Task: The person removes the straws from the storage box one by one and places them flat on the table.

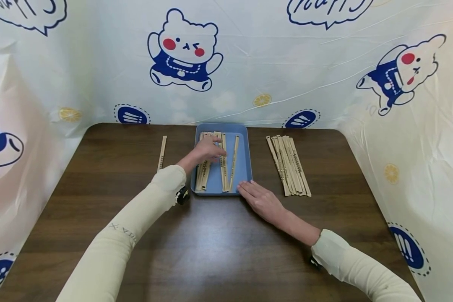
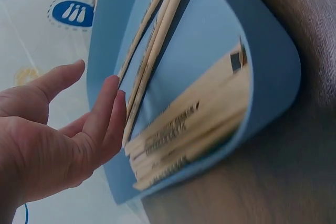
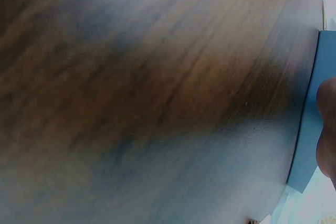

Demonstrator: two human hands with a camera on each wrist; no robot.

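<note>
A blue tray (image 1: pixel 244 163) stands at the table's back middle, with several slim sticks in printed brown paper (image 1: pixel 203 175) gathered along its left side. Nearer its middle lie a few more wrapped sticks (image 1: pixel 224 174) and a lone slanted one (image 1: pixel 234 161). Over the tray, my left hand (image 1: pixel 206 149) has its fingers spread and nothing gripped; the left wrist view shows the thumb of this hand (image 2: pixel 68 129) apart from the fingers, fingertips close to the sticks (image 2: pixel 152 56). My right hand (image 1: pixel 262 202) rests with straight fingers against the tray's front right corner.
A fanned pile of wrapped sticks (image 1: pixel 288 165) lies on the dark wood table (image 1: pixel 211 251) to the right of the tray. One single wrapped stick (image 1: pixel 162 153) lies to its left, partly behind the left sleeve. A printed curtain (image 1: pixel 249 63) hangs around the table's edges.
</note>
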